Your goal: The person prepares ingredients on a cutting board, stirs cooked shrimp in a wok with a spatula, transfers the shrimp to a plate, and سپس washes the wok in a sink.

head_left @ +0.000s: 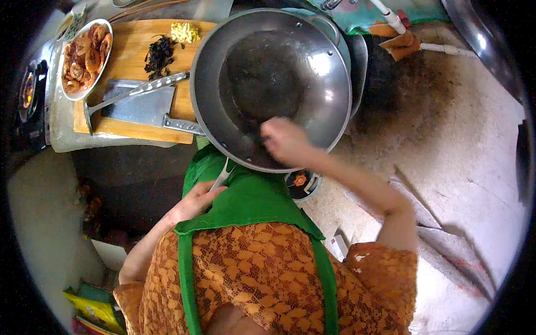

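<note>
A large grey metal wok (326, 114) fills the upper middle, its inside dark and wet-looking at the centre. My left hand (195, 202) is wrapped round the wok's long handle (222, 175), close to my green apron. Inside the wok, my right hand (286, 143) is closed low on the near wall and slightly smeared by motion. Something dark seems to sit under its fingers, but I cannot make it out. Left of the wok, a cleaver (146, 105) lies flat on a wooden cutting board (125, 39), with a metal spatula (159, 84) across it.
An oval white plate of cooked shrimp (86, 58) rests at the board's left edge. Chopped dark pieces (159, 56) and chopped pale yellow pieces (185, 32) lie on the board. A white pipe (386, 14) comes in at upper right. An orange knob (300, 180) shows below the wok.
</note>
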Motion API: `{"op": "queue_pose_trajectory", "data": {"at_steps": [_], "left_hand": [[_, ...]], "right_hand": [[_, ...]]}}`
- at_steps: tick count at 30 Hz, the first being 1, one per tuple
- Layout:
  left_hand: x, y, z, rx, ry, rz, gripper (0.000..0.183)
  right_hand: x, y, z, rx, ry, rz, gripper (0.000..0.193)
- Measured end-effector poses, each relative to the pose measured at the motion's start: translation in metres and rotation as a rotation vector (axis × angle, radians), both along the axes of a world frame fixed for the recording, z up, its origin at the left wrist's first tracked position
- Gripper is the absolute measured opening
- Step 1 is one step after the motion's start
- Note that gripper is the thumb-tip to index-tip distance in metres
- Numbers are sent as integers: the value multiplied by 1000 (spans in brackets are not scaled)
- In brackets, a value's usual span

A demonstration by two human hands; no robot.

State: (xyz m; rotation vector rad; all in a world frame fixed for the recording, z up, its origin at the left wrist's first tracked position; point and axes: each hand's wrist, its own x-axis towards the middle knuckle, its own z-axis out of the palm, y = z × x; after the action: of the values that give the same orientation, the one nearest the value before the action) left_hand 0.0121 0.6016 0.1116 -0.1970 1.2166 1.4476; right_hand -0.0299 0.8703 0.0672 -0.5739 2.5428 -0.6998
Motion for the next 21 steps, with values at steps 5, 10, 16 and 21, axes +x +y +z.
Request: {"op": "queue_pose_trajectory", "data": {"at_steps": [5,10,16,21], "left_hand": [[5,-6,-9,42,-17,20,37],[-2,-10,-14,23,82,-101,38],[1,-8,-16,66,72,-17,37],[-2,-4,-9,31,34,-22,36]], "right_hand": [[-86,92,-11,421,380,288,29],[-136,51,-62,332,706,34,27],[-67,-51,-48,-60,436,-131,22],[-18,-31,-13,25,149,-126,19]]}}
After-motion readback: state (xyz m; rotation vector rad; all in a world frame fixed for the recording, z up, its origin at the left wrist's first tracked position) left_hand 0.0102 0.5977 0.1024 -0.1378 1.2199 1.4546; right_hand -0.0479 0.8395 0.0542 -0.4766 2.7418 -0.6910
